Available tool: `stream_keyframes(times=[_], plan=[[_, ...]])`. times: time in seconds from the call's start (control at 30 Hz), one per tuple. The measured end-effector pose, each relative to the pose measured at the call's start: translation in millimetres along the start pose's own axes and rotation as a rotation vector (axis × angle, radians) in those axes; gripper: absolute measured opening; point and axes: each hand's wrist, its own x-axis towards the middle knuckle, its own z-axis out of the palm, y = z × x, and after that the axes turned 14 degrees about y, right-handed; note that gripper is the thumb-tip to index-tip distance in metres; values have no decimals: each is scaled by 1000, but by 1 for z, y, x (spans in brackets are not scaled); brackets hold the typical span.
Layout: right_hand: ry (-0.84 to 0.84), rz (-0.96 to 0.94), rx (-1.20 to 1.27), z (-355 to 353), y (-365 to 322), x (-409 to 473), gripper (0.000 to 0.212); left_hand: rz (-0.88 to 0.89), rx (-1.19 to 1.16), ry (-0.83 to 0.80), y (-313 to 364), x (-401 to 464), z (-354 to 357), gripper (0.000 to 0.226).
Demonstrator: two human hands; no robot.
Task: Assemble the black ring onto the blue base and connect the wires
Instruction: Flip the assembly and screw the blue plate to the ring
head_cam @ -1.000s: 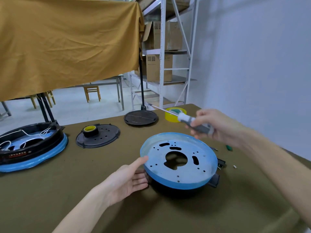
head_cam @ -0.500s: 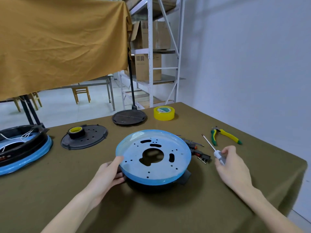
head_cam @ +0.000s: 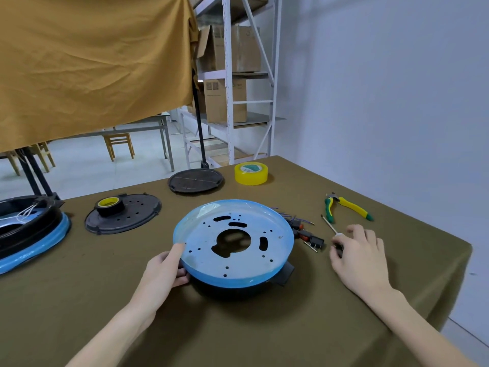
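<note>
On the table, left hand (head_cam: 165, 266) grips blue base (head_cam: 232, 241); right hand (head_cam: 357, 256) seemingly holds screwdriver (head_cam: 330, 229).

My left grip (head_cam: 165, 266) holds the near-left rim of the blue base (head_cam: 234, 242), thumb on top, fingers curled under. The base sits on the black ring (head_cam: 232, 288) mid-counter (head_cam: 105, 300). My right grip (head_cam: 360, 254) rests on the screwdriver (head_cam: 329, 225), which lies flat at the right. The wires (head_cam: 304, 231) with their connectors lie between base and screwdriver. Pliers (head_cam: 346, 206) lie farther right, yellow tape (head_cam: 250, 173) beyond.
</note>
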Motion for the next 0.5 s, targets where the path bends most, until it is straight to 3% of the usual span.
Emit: stream_keyframes(times=[0.13,0.23,0.37,0.4,0.5], plan=[[-46,50,83,2,6,3,16,59,59,-40,4,-8,-2,37],[-43,67,172,1,10,3,8,383,275,-97,7,-22,-5,44],[128,38,265,-1,10,1,9,578,476,20,9,-28,-7,94],[157,18,306,-3,9,1,11,679,503,33,10,-29,-9,93],[171,-5,487,-11,1,-1,13,1031,508,-71,16,-31,-12,61]])
